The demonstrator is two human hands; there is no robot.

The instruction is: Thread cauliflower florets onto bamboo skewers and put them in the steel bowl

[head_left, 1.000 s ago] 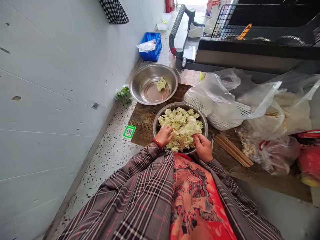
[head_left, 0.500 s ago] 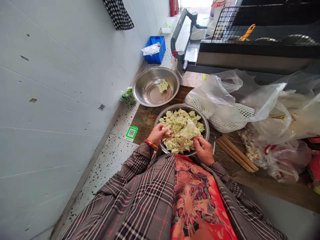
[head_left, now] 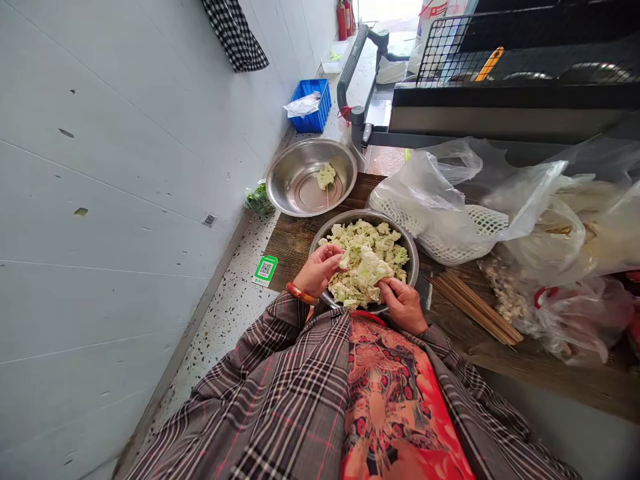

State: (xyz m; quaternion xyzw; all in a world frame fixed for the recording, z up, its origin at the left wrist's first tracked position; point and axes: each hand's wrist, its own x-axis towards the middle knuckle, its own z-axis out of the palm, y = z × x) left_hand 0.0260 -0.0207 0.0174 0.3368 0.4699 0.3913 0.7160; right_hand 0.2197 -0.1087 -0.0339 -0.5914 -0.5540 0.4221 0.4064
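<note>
A steel bowl full of cauliflower florets stands right in front of me. Over its left side, my left hand, with an orange-brown bangle at the wrist, pinches a small cauliflower floret. My right hand is closed at the bowl's lower right, fingers gripping the end of a larger piece of cauliflower. Whether a skewer runs through that piece I cannot tell. Beyond, a wider steel bowl contains one skewered cauliflower piece.
Bamboo skewers lie on the wooden board to the right. Plastic bags cover a white perforated basket; more bags sit further right. A QR card, bagged greens and a blue crate line the left.
My left hand has moved slightly right and up with its floret, closer to the larger piece. My right hand has shifted a little left, and the larger piece has dipped lower over the bowl.
</note>
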